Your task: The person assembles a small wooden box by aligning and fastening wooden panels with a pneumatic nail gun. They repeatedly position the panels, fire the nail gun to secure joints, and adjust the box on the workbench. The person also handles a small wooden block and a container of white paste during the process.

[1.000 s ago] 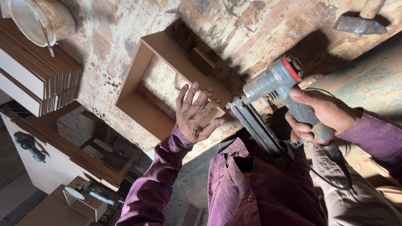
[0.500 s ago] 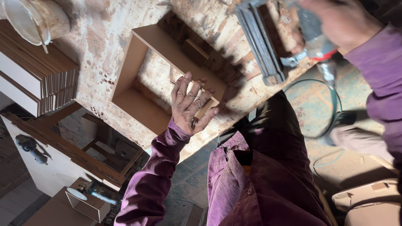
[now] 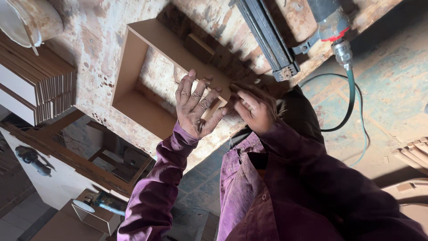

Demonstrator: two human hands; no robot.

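A three-sided frame of tan boards (image 3: 133,58) lies on a worn, stained workbench (image 3: 89,27). My left hand (image 3: 196,107) lies flat with spread fingers on a loose board (image 3: 214,107) at the frame's near corner. My right hand (image 3: 254,109) touches the same board's end from the right, fingers curled against it. A grey pneumatic nail gun (image 3: 285,40) with a red band rests on the bench beyond my hands, with neither hand on it. Its green air hose (image 3: 352,98) loops down over the floor.
A stack of cut boards (image 3: 40,93) sits at the bench's left. A pale bucket-like vessel (image 3: 26,18) stands at top left. A small wooden block (image 3: 198,47) lies inside the frame. Power tools rest lower left (image 3: 100,203), and pale pipes (image 3: 412,151) at right.
My right hand let go of the nail gun, which now lies on the bench, and came down to the board beside my left hand. The left hand stayed pressed on the board.
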